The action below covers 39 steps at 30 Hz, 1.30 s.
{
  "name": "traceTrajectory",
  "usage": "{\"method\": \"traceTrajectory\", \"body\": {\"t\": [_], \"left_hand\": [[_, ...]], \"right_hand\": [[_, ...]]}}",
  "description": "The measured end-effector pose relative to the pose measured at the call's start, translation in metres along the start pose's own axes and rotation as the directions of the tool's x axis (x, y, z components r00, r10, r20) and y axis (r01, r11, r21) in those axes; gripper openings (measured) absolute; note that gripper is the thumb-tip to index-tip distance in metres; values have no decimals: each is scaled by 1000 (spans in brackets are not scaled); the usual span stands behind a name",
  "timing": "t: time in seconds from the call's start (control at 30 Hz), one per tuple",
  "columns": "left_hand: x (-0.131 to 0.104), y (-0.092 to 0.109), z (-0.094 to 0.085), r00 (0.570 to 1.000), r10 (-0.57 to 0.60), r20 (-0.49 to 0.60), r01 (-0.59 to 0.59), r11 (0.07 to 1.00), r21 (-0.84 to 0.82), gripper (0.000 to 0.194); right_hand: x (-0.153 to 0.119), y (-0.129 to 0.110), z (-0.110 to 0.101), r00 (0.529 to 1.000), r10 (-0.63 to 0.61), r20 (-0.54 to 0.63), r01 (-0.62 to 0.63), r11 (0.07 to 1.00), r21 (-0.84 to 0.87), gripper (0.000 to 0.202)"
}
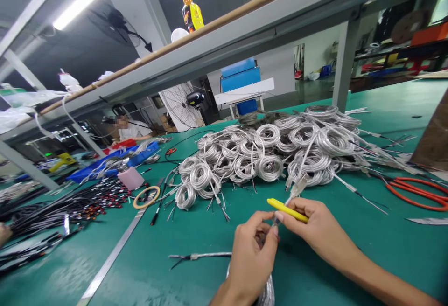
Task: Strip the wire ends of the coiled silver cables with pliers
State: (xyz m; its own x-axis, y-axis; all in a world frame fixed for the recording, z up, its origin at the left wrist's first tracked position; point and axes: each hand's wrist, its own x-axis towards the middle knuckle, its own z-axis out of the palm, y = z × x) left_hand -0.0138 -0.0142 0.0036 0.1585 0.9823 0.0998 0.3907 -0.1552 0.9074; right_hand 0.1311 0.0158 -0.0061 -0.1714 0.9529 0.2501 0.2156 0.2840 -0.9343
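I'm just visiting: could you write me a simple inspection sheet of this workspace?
Surface: green tabletop; a metal strip lies along it.
Job's things: a yellow tool and a clear cable, both held.
Clutter: orange-handled scissors at right, a tan ring at left, blue bins beyond.
Hands: the right hand holds the yellow tool; the left hand pinches the cable. Details between the fingertips are too small to tell.
Cables: clear coils piled beyond the hands; black cables at left.
Surroundings: a shelf with a bottle, a fan, a person in the background, another person's hand at the left edge.
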Motion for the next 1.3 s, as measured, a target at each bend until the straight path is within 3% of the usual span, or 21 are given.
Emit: {"method": "traceTrajectory", "body": {"t": [0.17,0.23,0.33,0.43,0.6,0.77,0.9,1.0,1.3], "left_hand": [[1,2,0,999,-5,54,12,992,-122,24],[4,1,0,990,-24,139,54,974,-218,25],[10,-1,-2,930,-18,366,138,943,-304,34],[14,-2,-6,884,-2,468,212,892,-398,38],[14,0,-8,932,-45,360,208,878,-430,38],[13,0,-1,990,-52,135,95,937,-337,36],[8,-2,4,1000,-6,-10,4,974,-227,30],[4,-2,5,1000,13,-15,-15,987,-161,28],[4,-11,7,993,-73,95,97,954,-284,34]], "right_hand": [[-1,4,-1,999,10,35,-10,1000,5,29],[-2,5,-1,998,13,64,-14,1000,1,27],[-2,5,-2,997,2,79,0,1000,-18,28],[-1,4,-2,999,-28,44,30,999,-29,31],[-1,4,-1,997,-70,35,71,997,-33,29],[-7,5,7,999,-38,-3,38,993,-112,41],[-13,5,14,997,-69,19,71,983,-169,47],[-16,10,16,995,-97,-11,93,978,-187,48],[-17,5,14,992,-126,-8,124,985,-124,44]]}}
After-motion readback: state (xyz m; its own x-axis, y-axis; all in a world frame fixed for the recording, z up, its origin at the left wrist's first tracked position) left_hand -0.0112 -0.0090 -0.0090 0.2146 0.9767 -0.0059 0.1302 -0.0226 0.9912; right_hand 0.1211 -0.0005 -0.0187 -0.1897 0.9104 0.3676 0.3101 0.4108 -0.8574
